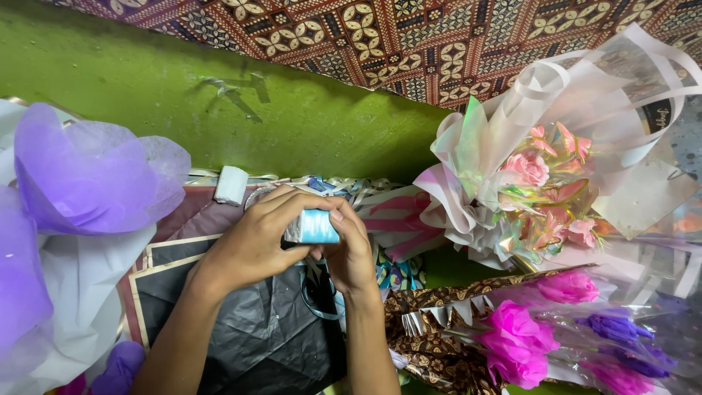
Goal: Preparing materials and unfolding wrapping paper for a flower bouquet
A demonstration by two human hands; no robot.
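Right now your left hand and right hand both clamp the light-blue ribbon roll; next, you'd likely need to free its loose end.

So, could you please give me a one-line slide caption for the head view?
Both hands, left hand and right hand, grip a shiny light-blue ribbon roll beside a pink wrapped flower bouquet.

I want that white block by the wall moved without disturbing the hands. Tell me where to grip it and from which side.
Grip the small white block across its two long side faces, coming straight down from above. It lies flat and apart from the left hand and the right hand, which hold the blue ribbon spool, so its top is likely the clearest approach; curled ribbon crowds its right side.
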